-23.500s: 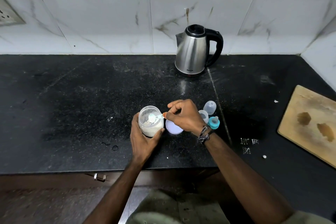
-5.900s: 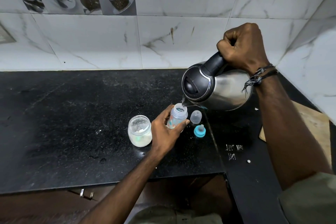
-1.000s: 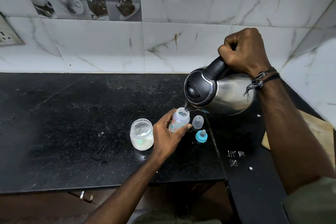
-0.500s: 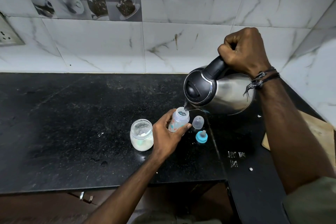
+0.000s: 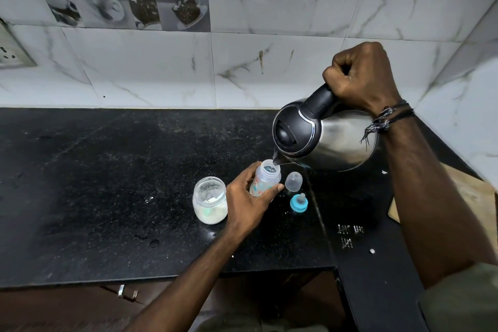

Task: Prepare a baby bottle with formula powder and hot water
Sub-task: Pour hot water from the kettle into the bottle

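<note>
On a black counter [image 5: 107, 183] under marble tiles, the left hand [image 5: 248, 202] grips the bottle [image 5: 265, 179] beside the jar [image 5: 210, 203]. The right hand [image 5: 361, 75], fisted on the handle, tips the kettle [image 5: 323, 137], spout at the bottle's mouth: filling step. Next, probably level the kettle and fit the teat [image 5: 299, 203].

1. Kettle [image 5: 339, 140]: brushed steel body, glossy black plastic lid & handle.
2. Bottle [image 5: 265, 179]: clear plastic, printed.
3. Jar [image 5: 210, 203]: clear glass.
4. Worktop [image 5: 107, 183]: black speckled stone, dusty.
5. Wall tiles [image 5: 269, 67]: glossy marble-look.
</note>
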{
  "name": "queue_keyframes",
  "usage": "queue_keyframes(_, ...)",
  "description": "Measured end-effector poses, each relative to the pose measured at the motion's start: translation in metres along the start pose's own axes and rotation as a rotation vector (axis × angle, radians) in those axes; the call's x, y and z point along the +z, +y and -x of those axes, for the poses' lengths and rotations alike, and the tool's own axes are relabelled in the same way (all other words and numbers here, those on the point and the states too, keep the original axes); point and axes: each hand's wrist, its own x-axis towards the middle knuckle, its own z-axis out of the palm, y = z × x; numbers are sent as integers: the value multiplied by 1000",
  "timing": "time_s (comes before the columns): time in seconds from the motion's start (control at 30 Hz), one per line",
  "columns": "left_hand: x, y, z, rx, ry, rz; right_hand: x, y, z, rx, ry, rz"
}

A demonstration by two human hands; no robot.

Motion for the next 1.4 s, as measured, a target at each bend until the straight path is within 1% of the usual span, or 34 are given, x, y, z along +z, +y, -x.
queue_keyframes(0.5, -1, 5, 0, 7, -14, 2, 0, 0, 0, -2, 2, 12)
queue_keyframes(1.4, 3, 2, 2, -14, 7, -11, -1, 3, 2, 9, 7, 17)
